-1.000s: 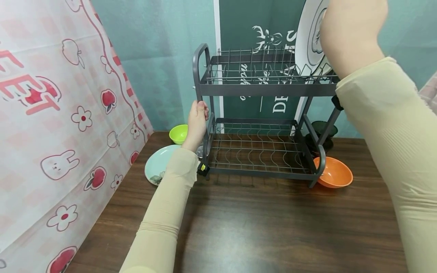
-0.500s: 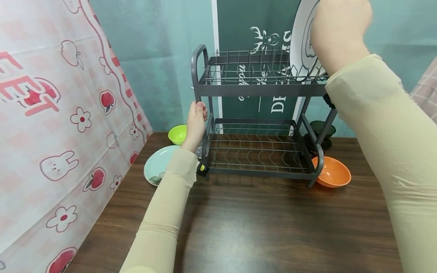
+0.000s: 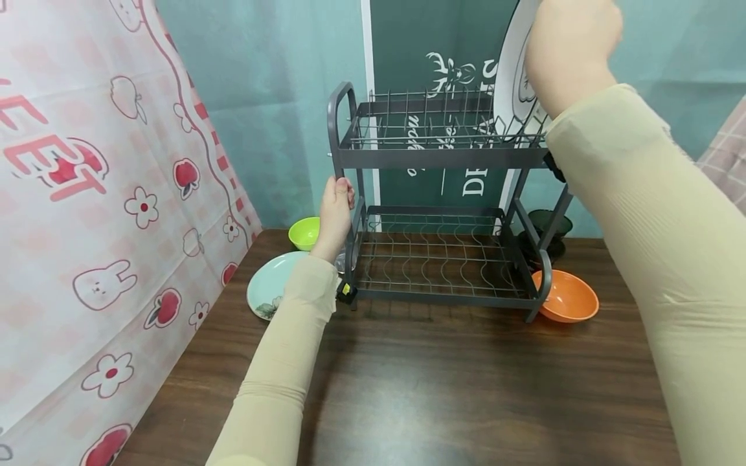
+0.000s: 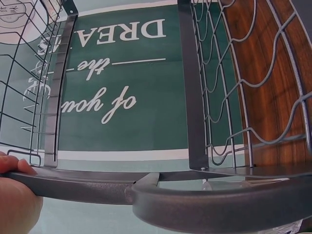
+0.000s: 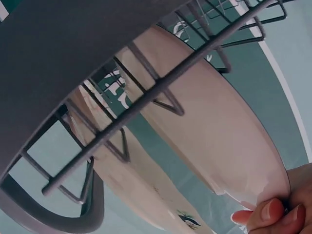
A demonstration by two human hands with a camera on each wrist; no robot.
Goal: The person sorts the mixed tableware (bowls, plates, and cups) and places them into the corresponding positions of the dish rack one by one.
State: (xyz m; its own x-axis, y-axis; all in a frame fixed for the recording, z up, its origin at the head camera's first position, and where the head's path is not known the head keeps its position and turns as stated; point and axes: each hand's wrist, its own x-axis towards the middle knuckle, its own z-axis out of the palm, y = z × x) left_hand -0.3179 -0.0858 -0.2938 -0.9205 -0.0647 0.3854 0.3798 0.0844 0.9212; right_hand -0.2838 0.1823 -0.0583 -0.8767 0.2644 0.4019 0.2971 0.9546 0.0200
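The left hand [image 3: 334,219] gripped the side post of the dark rack [image 3: 443,158], its fingers curled around it. The right hand [image 3: 571,52] pinched the edge of a white plate [image 3: 510,84]. This plate stood on the upper shelf, among the wires, beside another plate [image 5: 141,187]. An orange bowl [image 3: 576,299] was just beside the rack.

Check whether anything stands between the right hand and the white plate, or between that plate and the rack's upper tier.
Nothing visible does: the right hand grips the white plate, whose lower part sits within the upper tier. Another plate stands beside it, a gap showing between them.
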